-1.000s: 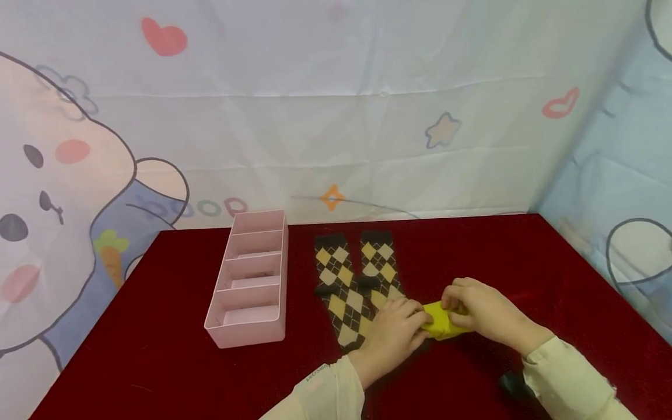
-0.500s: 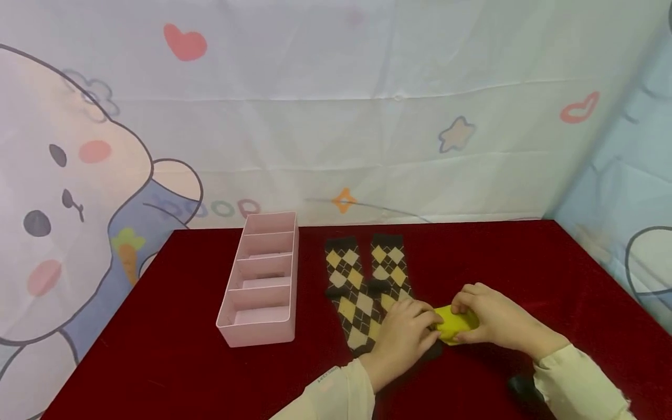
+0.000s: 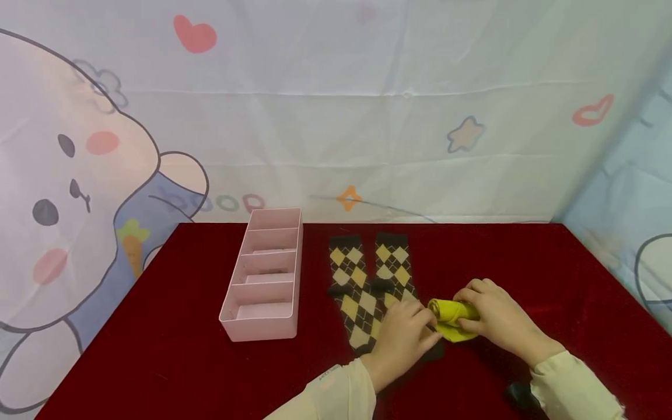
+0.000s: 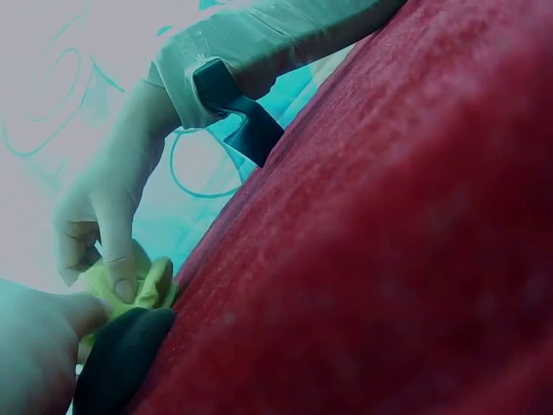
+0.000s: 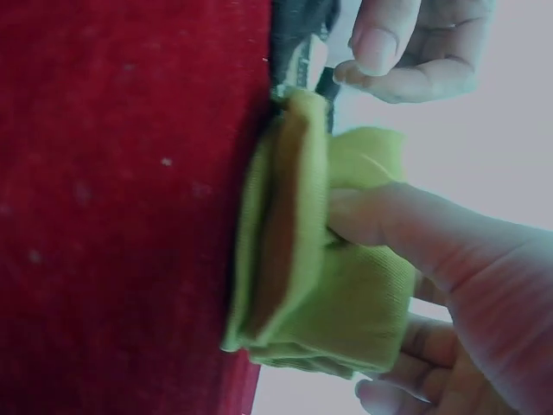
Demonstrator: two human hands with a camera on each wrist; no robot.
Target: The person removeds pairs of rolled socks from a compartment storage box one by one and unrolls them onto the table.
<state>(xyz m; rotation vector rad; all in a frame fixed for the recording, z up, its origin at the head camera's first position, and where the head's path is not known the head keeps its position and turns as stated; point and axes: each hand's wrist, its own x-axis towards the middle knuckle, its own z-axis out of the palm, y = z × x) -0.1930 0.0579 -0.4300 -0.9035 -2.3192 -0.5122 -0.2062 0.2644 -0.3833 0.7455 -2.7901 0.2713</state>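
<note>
A yellow sock [image 3: 452, 311], partly rolled up, lies on the red cloth. My right hand [image 3: 499, 315] pinches its right side; in the right wrist view the thumb presses into the folded knit [image 5: 363, 294]. At the roll's left end is my left hand [image 3: 400, 335], fingers loosely bent. The right wrist view shows that left hand [image 5: 423, 52] a little apart from the fabric, with nothing between thumb and fingers. Two argyle socks lie flat to the left, one sock [image 3: 349, 277] fully beside the other sock [image 3: 394, 262], whose lower part passes behind my left hand.
A pink box [image 3: 258, 337] with several compartments stands left of the argyle socks. The red cloth [image 3: 184, 350] covers the table up to a printed backdrop [image 3: 315, 128]. A dark object [image 3: 520, 396] shows beside my right sleeve.
The yellow sock has gone from a flatter bundle to a visible roll with a loose flap below. My left fingertips have come off it. The head view has shifted slightly.
</note>
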